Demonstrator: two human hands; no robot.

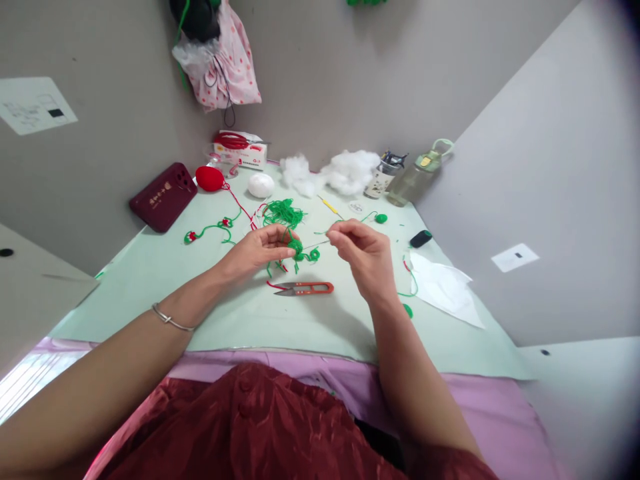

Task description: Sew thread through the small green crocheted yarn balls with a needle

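Worktop (225, 320) under everything. Right hand (363, 257) at 3 o'clock of green crochet piece (296, 249), fingers pinched shut on thin needle (319, 245). Left hand (263, 247) at 9 o'clock, fingers closed on the piece. Green yarn tangle (283, 213) at 11, orange snips (313, 288) at 6.

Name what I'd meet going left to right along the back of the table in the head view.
Maroon phone → red yarn ball → white yarn ball → fluffy white stuffing → pen cup → bottle with a green lid.
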